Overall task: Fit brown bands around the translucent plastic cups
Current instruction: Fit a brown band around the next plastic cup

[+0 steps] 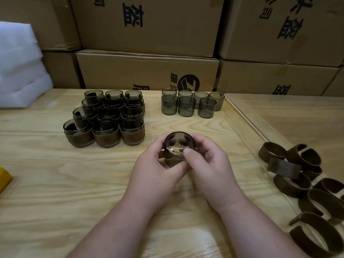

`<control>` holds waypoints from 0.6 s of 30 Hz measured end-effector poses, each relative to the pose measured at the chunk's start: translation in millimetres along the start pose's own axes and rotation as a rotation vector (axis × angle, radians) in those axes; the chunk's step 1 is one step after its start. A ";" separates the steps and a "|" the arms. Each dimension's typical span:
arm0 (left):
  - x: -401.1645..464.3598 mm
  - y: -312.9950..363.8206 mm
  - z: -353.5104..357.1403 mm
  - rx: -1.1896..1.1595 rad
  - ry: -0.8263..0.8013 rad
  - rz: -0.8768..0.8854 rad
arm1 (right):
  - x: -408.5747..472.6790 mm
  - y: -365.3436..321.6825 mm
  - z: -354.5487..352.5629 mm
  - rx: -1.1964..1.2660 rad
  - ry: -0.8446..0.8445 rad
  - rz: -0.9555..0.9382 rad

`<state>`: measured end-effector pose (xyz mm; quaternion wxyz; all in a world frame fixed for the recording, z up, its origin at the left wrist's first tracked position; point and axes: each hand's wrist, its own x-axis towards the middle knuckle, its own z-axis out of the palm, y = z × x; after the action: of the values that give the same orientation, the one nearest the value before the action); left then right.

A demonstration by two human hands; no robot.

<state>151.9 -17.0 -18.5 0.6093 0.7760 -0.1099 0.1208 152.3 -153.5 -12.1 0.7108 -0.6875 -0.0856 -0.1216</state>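
Both hands hold one translucent grey cup (179,144) above the middle of the wooden table (55,183), its mouth tilted toward me. My left hand (156,164) wraps its left side and my right hand (208,164) grips its right side, thumb on the rim. A brown band (175,162) shows around the cup's lower part, partly hidden by my fingers. Several banded cups (108,120) stand stacked at the back left. Several bare cups (191,104) stand at the back centre. Loose brown bands (307,183) lie heaped at the right.
Stacked cardboard boxes (149,71) line the back of the table. White foam sheets (18,67) sit at the far left. A yellow object (4,176) pokes in at the left edge. A raised wooden strip (247,127) separates the right section with the bands.
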 end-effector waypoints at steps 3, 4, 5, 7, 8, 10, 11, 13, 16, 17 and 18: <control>0.0 -0.5 0.4 0.013 -0.017 0.009 | -0.6 0.7 1.1 -0.018 -0.005 0.013; -0.2 -0.6 0.4 0.018 -0.020 0.008 | -1.0 0.7 1.4 -0.025 -0.013 0.023; -0.5 -1.0 0.0 0.023 -0.019 0.005 | -1.3 0.6 1.8 -0.030 -0.022 0.029; -1.1 -1.7 -0.6 0.042 -0.004 -0.005 | -1.6 0.3 1.7 -0.033 -0.039 0.030; -1.6 -1.8 -0.7 0.057 0.000 -0.008 | -1.5 0.3 1.7 -0.037 -0.044 0.031; -2.6 -1.5 -0.4 0.092 -0.003 -0.016 | -1.6 0.1 1.9 -0.056 -0.041 0.041; -2.8 -1.8 -0.4 0.114 -0.009 -0.019 | -1.3 0.3 2.2 -0.070 -0.031 0.046; -2.7 -3.1 -0.5 0.145 -0.020 -0.013 | -1.3 1.0 2.7 -0.086 -0.002 0.060; -4.0 -2.0 0.1 0.190 -0.039 0.039 | -1.6 0.9 3.6 -0.129 0.059 0.085; -4.1 -0.8 0.3 0.206 -0.048 0.059 | -1.5 1.2 3.4 -0.154 0.082 0.093; -4.0 0.9 0.6 0.216 -0.059 0.075 | -1.0 1.3 2.8 -0.171 0.108 0.099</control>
<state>147.8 -17.7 -19.1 0.5136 0.8356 -0.1431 0.1319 151.9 -150.7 -13.6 0.6583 -0.7415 -0.0025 -0.1298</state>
